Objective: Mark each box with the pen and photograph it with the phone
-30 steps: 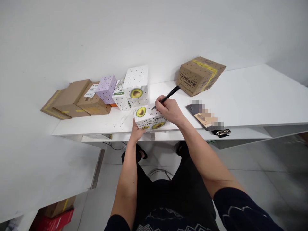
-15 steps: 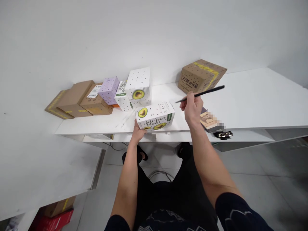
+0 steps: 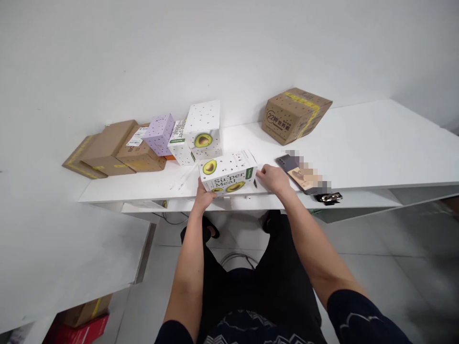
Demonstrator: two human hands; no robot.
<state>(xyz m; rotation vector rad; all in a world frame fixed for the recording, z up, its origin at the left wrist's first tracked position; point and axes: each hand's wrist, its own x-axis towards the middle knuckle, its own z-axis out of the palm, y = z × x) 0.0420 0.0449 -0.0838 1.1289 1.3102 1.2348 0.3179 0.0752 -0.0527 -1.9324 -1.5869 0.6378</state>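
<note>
Our left hand (image 3: 203,198) grips the left end of the Super Meal box (image 3: 229,173) on the surface (image 3: 362,153); our right hand (image 3: 274,178) curls by the pen (image 3: 255,183), its hold unclear; we should steady both ends, clear of the taller white box (image 3: 202,119) behind

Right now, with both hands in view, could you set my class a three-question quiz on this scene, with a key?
1. True or false: the left hand touches the front Su-per Meal box.
2. Which is nearer the right hand: (a) the phone or (b) the purple box?
3. Fill in: the tape on the brown box marked 22 is ____.

Key: 1 true; 2 a; 3 yellow.
</note>
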